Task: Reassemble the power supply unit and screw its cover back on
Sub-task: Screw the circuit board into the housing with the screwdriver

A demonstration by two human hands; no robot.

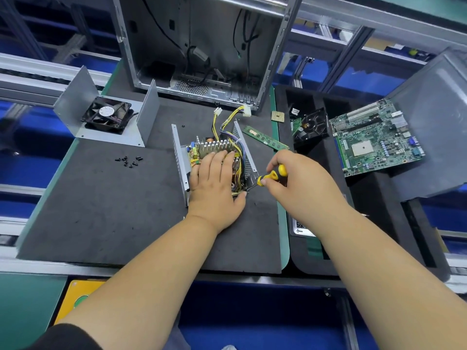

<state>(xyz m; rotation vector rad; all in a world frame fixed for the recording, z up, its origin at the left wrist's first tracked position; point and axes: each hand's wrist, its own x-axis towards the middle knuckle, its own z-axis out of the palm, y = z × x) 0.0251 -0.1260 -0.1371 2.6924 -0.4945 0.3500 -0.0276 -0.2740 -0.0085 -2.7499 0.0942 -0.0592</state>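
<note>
open psu base (180, 157) at the middle of the foam mat (101, 210), its board (214, 150) seated inside with heatsinks and wire bundle exposed. left hand (214, 183) lies flat on the board, fingers straight and together, pressing it down. right hand (295, 183) is curled round the yellow-and-black screwdriver (271, 176), whose tip meets the near right corner of the board; whether a screw sits under it is too small to tell. judged stage: the board is being fastened into the base, so reassembly is early. the cover (106, 114), a bent metal sheet carrying the fan (107, 114), stands well apart at the mat's far left, not yet fitted. loose screws (129, 161) lie between cover and base, unused. left to do: finish the board, set the cover over the base, drive its screws.
</note>
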